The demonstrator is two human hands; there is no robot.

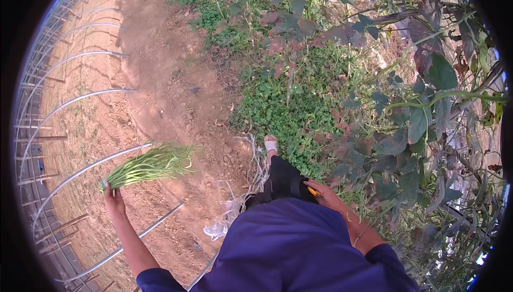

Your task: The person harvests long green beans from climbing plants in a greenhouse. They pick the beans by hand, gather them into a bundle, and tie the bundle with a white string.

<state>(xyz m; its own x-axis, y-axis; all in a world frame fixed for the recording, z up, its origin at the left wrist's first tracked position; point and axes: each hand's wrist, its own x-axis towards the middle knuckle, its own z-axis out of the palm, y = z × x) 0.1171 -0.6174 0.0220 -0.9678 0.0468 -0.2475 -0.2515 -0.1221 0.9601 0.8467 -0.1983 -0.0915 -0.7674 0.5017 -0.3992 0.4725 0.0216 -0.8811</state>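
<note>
My left hand point(114, 200) is closed around the tied end of a bundle of long green beans point(148, 167), held out to the left over the bare soil. The beans fan out to the right from a pale tie near my fingers. Beside the dark trousers point(282, 179), my right hand point(320, 193) rests near my hip with something that has an orange handle point(313, 191) at its fingers; the rest of that thing is hidden.
Curved metal hoops point(86, 171) rise from the soil on the left. Climbing bean vines point(396, 143) with partly withered leaves stand close on the right. White plastic strings and film point(224, 224) lie near my feet. Low green weeds point(276, 107) grow ahead.
</note>
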